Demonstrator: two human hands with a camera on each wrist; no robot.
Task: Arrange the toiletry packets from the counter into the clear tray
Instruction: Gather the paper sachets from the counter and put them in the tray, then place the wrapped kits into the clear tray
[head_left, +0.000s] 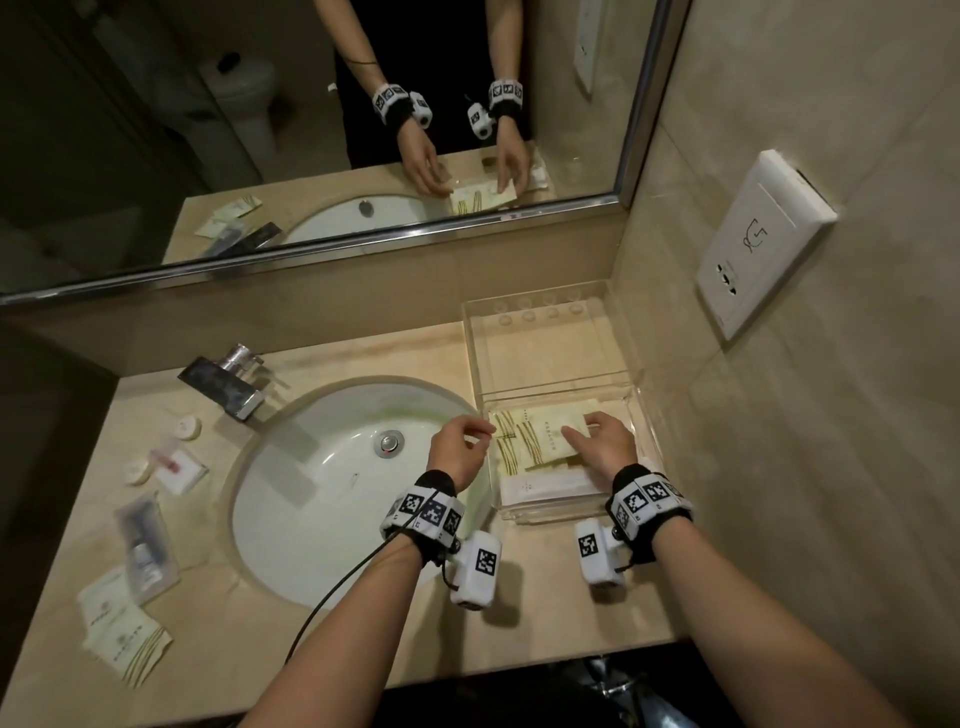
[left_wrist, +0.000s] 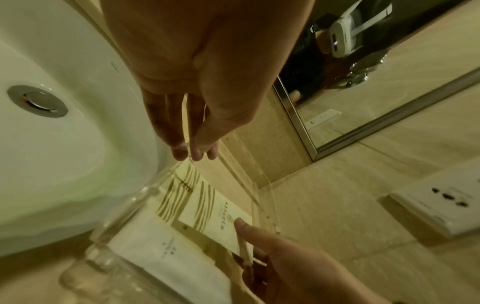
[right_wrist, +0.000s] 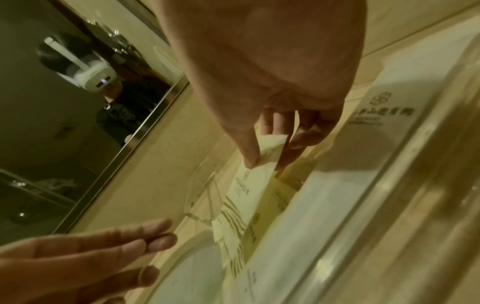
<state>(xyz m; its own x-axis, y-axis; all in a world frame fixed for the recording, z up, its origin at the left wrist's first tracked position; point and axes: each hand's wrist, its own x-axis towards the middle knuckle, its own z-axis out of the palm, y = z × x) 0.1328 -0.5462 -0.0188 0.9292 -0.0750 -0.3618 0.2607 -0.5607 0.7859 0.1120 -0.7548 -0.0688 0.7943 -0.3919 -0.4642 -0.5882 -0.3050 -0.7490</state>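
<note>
The clear tray (head_left: 571, 512) stands on the counter right of the sink and holds several cream packets with gold stripes, plus a white packet (head_left: 540, 488) at its front. My right hand (head_left: 576, 428) is inside the tray and pinches the right end of the top cream packet (head_left: 545, 436) between thumb and fingers (right_wrist: 252, 158). That packet (right_wrist: 246, 185) lies slanted over the others. My left hand (head_left: 485, 427) hovers at the tray's left wall with straight fingers (left_wrist: 194, 154), holding nothing. More packets (head_left: 130, 639) lie on the counter at the far left.
The white sink (head_left: 332, 493) and chrome faucet (head_left: 223, 384) sit left of the tray. A toothbrush packet (head_left: 145, 551), a sachet (head_left: 176, 467) and small round caps (head_left: 187, 427) lie left of the sink. A wall socket (head_left: 758, 244) is on the right wall, and the mirror is behind.
</note>
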